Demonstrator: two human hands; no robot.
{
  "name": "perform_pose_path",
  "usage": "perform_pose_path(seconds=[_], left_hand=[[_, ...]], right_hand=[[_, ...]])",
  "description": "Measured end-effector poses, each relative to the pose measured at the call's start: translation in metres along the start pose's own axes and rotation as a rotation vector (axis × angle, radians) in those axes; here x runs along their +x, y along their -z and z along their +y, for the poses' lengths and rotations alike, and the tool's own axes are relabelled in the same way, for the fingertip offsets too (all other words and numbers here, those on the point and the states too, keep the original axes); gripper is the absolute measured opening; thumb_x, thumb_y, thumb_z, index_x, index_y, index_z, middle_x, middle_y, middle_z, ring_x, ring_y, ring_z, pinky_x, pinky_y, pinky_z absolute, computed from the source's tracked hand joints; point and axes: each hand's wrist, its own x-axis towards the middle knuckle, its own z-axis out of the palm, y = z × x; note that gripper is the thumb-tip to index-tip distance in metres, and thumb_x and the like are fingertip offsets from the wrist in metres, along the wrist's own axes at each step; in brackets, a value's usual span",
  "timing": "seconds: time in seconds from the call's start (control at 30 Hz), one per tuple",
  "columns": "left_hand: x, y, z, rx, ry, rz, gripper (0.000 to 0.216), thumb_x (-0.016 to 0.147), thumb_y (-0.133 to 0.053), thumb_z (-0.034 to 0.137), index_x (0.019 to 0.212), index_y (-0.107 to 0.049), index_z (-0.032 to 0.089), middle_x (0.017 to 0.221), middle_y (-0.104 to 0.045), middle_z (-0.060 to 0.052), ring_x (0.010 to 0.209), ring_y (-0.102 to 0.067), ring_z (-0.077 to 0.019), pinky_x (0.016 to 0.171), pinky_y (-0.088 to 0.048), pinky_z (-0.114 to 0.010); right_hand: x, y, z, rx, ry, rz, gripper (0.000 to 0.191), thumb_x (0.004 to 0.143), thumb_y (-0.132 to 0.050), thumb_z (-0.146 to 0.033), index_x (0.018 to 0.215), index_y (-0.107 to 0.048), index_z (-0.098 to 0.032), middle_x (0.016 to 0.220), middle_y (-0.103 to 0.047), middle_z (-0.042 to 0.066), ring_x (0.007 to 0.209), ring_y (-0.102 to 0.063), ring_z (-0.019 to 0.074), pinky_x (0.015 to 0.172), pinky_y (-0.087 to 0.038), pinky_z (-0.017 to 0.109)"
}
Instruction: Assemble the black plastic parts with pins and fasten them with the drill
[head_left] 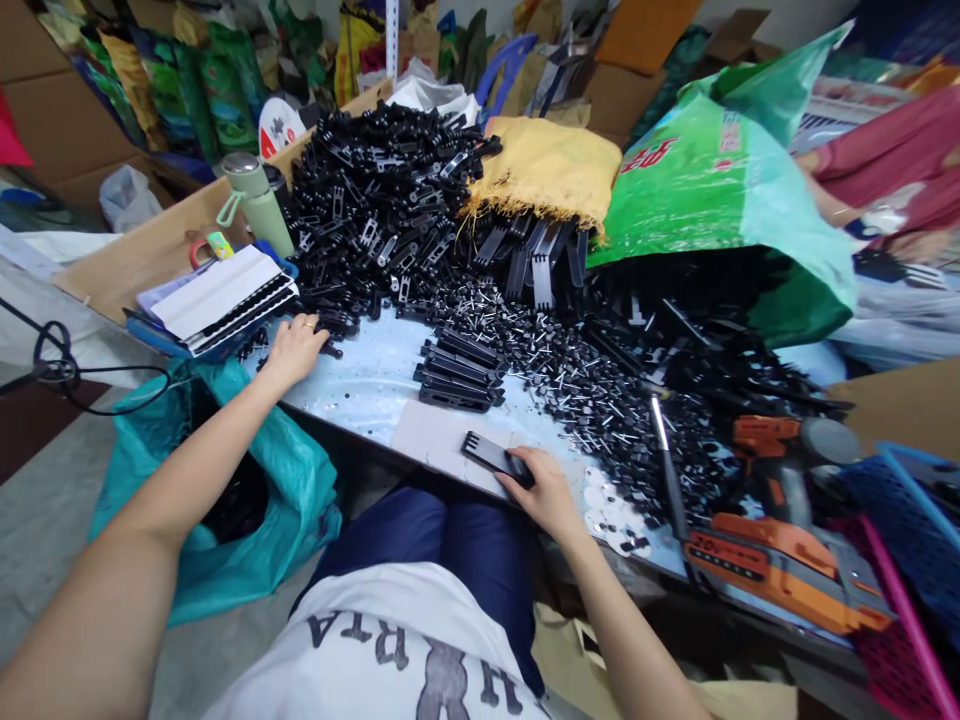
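Observation:
My right hand (544, 490) grips one end of a flat black plastic piece with a slotted, fork-like tip (487, 452), resting on a pale board (424, 430) at the table's near edge. On the left, my left hand (295, 352) is at the edge of the heap, its bent fingertips on a small black plastic part (334, 350); the fingers partly hide it. Between my hands lies a stack of long black pieces (459, 370). Behind rises a big heap of black plastic parts (375, 190). Small metal pins and black bits (570, 380) spread across the middle.
At right lie an orange cordless power tool (780, 560) and a black-handled hammer (667, 460). A green sack (697, 180) and a yellow sack (547, 165) stand behind. A teal bag (300, 500) hangs open below left. A bottle (259, 205) stands by papers (217, 295). Another person's arm (840, 205) shows far right.

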Motion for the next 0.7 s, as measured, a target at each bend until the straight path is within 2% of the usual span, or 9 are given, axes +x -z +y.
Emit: perform_pose_path(seconds=[0.13, 0.23, 0.37, 0.43, 0.5, 0.6, 0.7], left_hand=[[0.008, -0.003, 0.0, 0.011, -0.043, -0.02, 0.024, 0.081, -0.043, 0.014, 0.1, -0.058, 0.014, 0.11, -0.056, -0.018, 0.113, -0.044, -0.0336, 0.088, -0.036, -0.049], [0.005, 0.007, 0.015, -0.094, -0.112, 0.004, 0.026, 0.082, -0.051, 0.025, 0.105, -0.054, 0.012, 0.1, -0.059, -0.015, 0.104, -0.052, -0.0305, 0.09, -0.038, -0.045], [-0.014, 0.039, 0.058, -0.361, -0.221, 0.042, 0.033, 0.089, -0.044, 0.038, 0.113, -0.051, 0.018, 0.103, -0.057, -0.009, 0.09, -0.058, -0.0223, 0.078, -0.045, -0.033], [-0.023, 0.055, 0.086, -0.447, -0.306, 0.03, 0.03, 0.089, -0.044, 0.036, 0.113, -0.053, 0.019, 0.106, -0.054, -0.009, 0.088, -0.058, -0.0199, 0.077, -0.046, -0.031], [-0.029, 0.063, 0.114, -0.507, -0.426, -0.039, 0.027, 0.089, -0.046, 0.03, 0.112, -0.054, 0.019, 0.104, -0.054, -0.008, 0.087, -0.058, -0.0185, 0.078, -0.045, -0.03], [-0.033, 0.051, 0.155, -0.566, -0.6, -0.133, 0.024, 0.086, -0.05, 0.023, 0.109, -0.056, 0.019, 0.099, -0.058, -0.007, 0.092, -0.056, -0.0187, 0.083, -0.044, -0.031], [-0.04, 0.018, 0.181, -0.534, -0.619, -0.149, 0.022, 0.083, -0.055, 0.02, 0.104, -0.058, 0.017, 0.101, -0.06, -0.009, 0.099, -0.055, -0.0212, 0.086, -0.043, -0.035]], right_hand=[[0.014, -0.007, -0.013, -0.097, 0.008, -0.054, 0.037, 0.084, -0.054, -0.04, 0.114, -0.055, -0.018, 0.108, -0.06, 0.012, 0.103, -0.054, 0.0263, 0.086, -0.045, 0.042], [0.019, -0.01, -0.017, -0.116, 0.015, -0.077, 0.037, 0.086, -0.052, -0.04, 0.117, -0.054, -0.02, 0.108, -0.061, 0.01, 0.102, -0.054, 0.0255, 0.085, -0.045, 0.041], [0.022, -0.01, -0.021, -0.1, -0.002, -0.064, 0.038, 0.086, -0.052, -0.042, 0.117, -0.055, -0.02, 0.107, -0.062, 0.01, 0.101, -0.054, 0.0254, 0.085, -0.044, 0.041], [0.025, -0.009, -0.024, -0.072, -0.025, -0.04, 0.039, 0.086, -0.051, -0.043, 0.116, -0.055, -0.02, 0.104, -0.062, 0.01, 0.098, -0.056, 0.0248, 0.084, -0.045, 0.04], [0.028, -0.008, -0.027, -0.047, -0.057, -0.002, 0.039, 0.086, -0.051, -0.044, 0.117, -0.055, -0.02, 0.102, -0.062, 0.01, 0.095, -0.057, 0.0236, 0.083, -0.046, 0.038], [0.029, -0.006, -0.026, -0.078, -0.086, 0.017, 0.038, 0.087, -0.051, -0.043, 0.117, -0.056, -0.02, 0.102, -0.062, 0.01, 0.095, -0.057, 0.0237, 0.084, -0.045, 0.038], [0.023, -0.002, -0.022, -0.152, -0.103, -0.029, 0.038, 0.087, -0.051, -0.041, 0.117, -0.056, -0.02, 0.103, -0.062, 0.01, 0.099, -0.055, 0.0255, 0.085, -0.044, 0.04]])
